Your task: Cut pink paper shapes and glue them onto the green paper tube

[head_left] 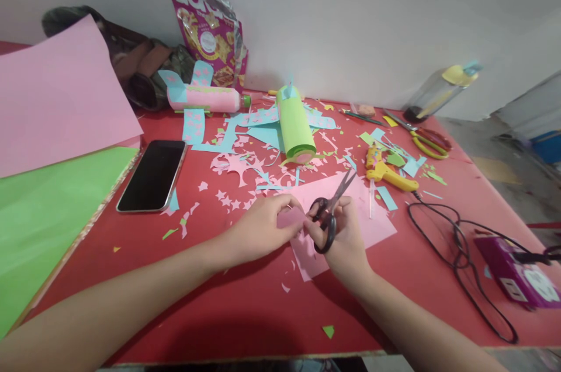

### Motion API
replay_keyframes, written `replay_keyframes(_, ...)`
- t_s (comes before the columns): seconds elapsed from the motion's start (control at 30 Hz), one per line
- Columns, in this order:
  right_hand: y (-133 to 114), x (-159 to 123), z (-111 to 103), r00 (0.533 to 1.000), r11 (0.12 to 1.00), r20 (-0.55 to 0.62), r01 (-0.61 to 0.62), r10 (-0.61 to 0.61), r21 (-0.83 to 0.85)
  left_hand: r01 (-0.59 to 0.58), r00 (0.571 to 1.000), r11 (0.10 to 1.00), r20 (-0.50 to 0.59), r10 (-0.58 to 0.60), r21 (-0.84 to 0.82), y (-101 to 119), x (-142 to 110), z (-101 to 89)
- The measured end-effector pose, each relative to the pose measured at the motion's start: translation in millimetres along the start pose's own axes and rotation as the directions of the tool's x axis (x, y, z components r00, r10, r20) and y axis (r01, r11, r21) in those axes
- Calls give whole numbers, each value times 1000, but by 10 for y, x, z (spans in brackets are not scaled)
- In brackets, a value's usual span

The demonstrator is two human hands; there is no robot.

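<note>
My right hand (344,243) is closed around the black handles of a pair of scissors (339,194), whose blades point away and up to the right. Close beside it, my left hand (263,226) pinches a small piece of pink paper (291,217), and the fingertips of both hands nearly meet there. Under the hands lies a larger pink sheet (372,223) on the red table. Small cut pink stars (225,201) are scattered to the left of my left hand. Beyond the hands stands a green paper-wrapped tube (295,121) with blue wings.
A pink bottle plane (210,97) and a snack bag (213,39) are at the back. A phone (153,176) and paper sheets (56,97) lie left. On the right are a yellow glue gun (385,173), its looped cable, pliers (427,141) and a purple power box (517,273).
</note>
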State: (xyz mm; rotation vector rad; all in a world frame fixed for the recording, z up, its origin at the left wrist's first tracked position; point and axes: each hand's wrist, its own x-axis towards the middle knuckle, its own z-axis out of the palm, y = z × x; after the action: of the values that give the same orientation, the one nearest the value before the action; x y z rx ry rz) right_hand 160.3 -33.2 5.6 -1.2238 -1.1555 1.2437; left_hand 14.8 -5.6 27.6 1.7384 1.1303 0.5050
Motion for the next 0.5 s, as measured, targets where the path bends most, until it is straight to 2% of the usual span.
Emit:
replay_keyframes(0.2,-26,23,-15,997,998,-52,49,-50,-36,21,998,1000,-54,-20,16,-22,16,-50)
replay_keyframes(0.5,-24,29,-5,996,996,-52,64,-67,-55,-5,1000,1000,-8,6,29,-23,17,-106)
